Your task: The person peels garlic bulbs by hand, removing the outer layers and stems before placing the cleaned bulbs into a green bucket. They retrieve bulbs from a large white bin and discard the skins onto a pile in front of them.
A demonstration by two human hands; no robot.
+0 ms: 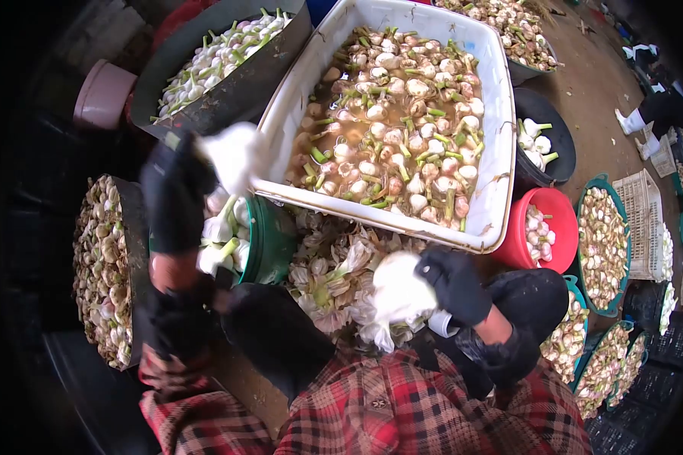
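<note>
Precariously, you had a pale garlic bulb in each hand, one on either side of loose skins.
Your left hand (176,186), black-gloved and blurred, looked closed on the left bulb (234,155), though its fingertips could not be made out; a swift motion or loose grip could have knocked it against the white tub (372,220) or dropped it into the green bucket (272,241). Your right hand (455,284), gloved too, was clamped on the side of the right bulb (401,288), above the papery skins (326,277); a grip only at its edge could have let it roll off among them and be lost, white on white. The left bulb looked bright and smeared by blur; the right one looked rounded, smooth and glaringly white, its surface detail washed out.
</note>
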